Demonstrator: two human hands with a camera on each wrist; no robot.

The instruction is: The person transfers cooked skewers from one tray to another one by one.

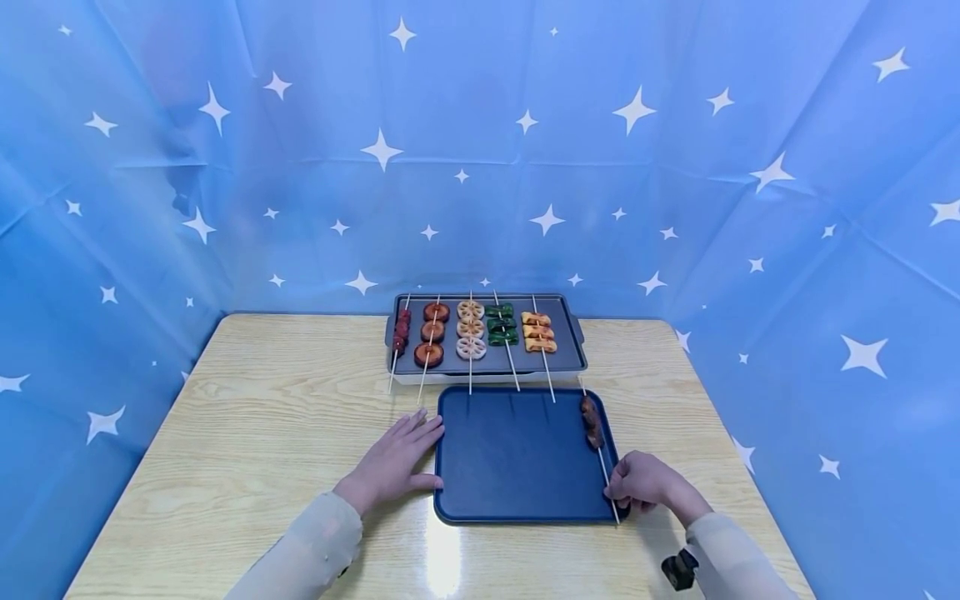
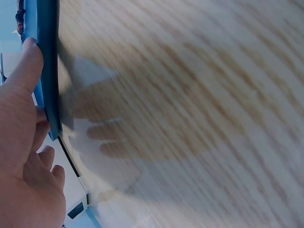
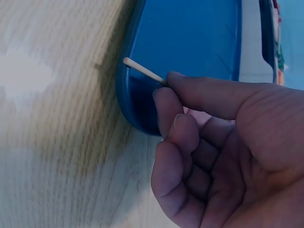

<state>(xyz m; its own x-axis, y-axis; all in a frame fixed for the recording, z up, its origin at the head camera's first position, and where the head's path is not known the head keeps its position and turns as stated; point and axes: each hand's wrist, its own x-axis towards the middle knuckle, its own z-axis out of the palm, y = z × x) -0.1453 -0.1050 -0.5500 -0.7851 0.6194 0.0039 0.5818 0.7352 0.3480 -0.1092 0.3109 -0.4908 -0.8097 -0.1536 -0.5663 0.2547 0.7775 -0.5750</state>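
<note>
A dark blue tray [image 1: 517,458] lies on the table. Along its right side is a skewer of brown pieces [image 1: 591,421]. Thumb and index finger of my right hand [image 1: 645,481] pinch the bare lower stick at the tray's front right corner; in the right wrist view the stick's end [image 3: 138,68] pokes out past the fingertips, over the tray's rim. My left hand [image 1: 393,462] has its fingers extended and touches the tray's left edge. The left wrist view shows its thumb [image 2: 29,64] against the blue rim.
Behind the tray stands a grill plate [image 1: 566,358] bearing skewers of dark red pieces [image 1: 402,331], brown rounds [image 1: 432,332], lotus root slices [image 1: 471,329], green pieces [image 1: 501,325] and yellow pieces [image 1: 537,332]. Some sticks overhang the tray's back edge. A starry blue curtain [image 1: 465,217] surrounds the wooden table [image 1: 285,400].
</note>
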